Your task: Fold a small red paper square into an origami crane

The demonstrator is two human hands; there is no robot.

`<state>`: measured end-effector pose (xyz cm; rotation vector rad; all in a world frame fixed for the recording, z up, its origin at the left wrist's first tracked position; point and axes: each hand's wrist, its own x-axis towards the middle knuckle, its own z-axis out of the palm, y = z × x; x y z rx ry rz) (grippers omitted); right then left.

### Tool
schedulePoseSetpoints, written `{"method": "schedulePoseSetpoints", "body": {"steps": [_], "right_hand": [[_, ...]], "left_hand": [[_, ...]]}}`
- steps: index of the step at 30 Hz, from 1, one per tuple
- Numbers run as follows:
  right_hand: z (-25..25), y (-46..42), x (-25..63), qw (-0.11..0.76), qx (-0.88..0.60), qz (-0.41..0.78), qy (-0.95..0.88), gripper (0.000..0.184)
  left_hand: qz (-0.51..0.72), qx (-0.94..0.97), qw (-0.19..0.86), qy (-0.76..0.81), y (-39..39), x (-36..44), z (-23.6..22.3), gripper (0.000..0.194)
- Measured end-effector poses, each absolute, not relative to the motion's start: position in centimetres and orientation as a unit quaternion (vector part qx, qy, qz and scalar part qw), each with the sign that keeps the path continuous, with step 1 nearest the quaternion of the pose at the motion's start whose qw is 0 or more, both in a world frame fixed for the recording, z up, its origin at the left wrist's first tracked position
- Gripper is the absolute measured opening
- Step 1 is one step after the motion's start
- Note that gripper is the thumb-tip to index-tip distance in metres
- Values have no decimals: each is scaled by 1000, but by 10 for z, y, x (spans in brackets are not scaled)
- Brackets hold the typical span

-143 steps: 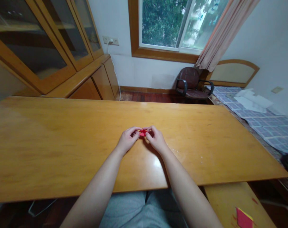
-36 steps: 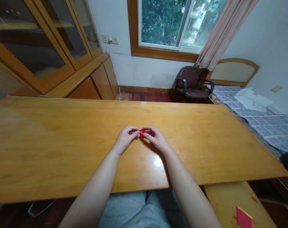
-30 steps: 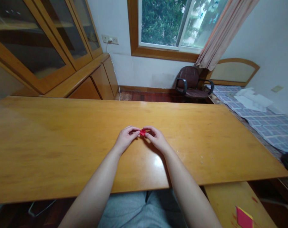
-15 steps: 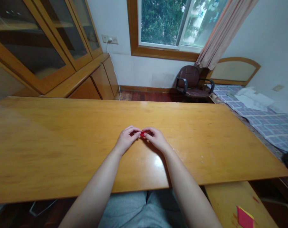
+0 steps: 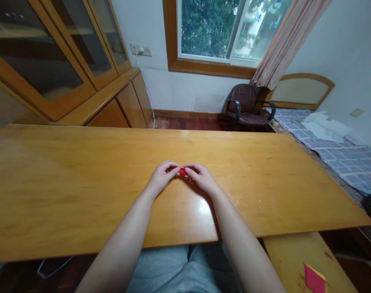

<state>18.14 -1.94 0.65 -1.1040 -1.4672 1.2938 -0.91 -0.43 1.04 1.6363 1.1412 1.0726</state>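
Note:
A small red piece, apparently folded paper with a hint of yellow on its upper edge (image 5: pixel 183 171), is pinched between my two hands just above the wooden table (image 5: pixel 81 183). My left hand (image 5: pixel 161 176) grips its left end between thumb and fingertips. On the right end, the thumb and index finger of my right hand (image 5: pixel 203 178) are closed. Fingers cover both ends, so only the middle of the red piece shows.
At the lower right, a red sheet with a yellow edge (image 5: pixel 315 279) lies on a lower wooden surface (image 5: pixel 290 256). Tiny pale specks (image 5: pixel 259 203) dot the table right of my arm. Beyond stand a cabinet (image 5: pixel 112 110), a chair (image 5: pixel 244 103) and a bed (image 5: pixel 334 150).
My hands have shifted very slightly apart, and a wider strip of the red piece shows between the fingertips. Both hands keep their pinch.

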Motion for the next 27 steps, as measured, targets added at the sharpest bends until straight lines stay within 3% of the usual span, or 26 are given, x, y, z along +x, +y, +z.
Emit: {"method": "schedulePoseSetpoints", "body": {"steps": [11,19,27], "right_hand": [[6,-18,181,435,-434,518,-595,29],[4,-15,182,431,-438,519,-594,33],[4,-16,182,436,-430,540,-577,35]], "left_hand": [[441,602,494,446,-4,-9,5,24],[453,621,451,454,-4,-9,-2,25],[457,590,475,467,-2,-8,-1,30]]}}
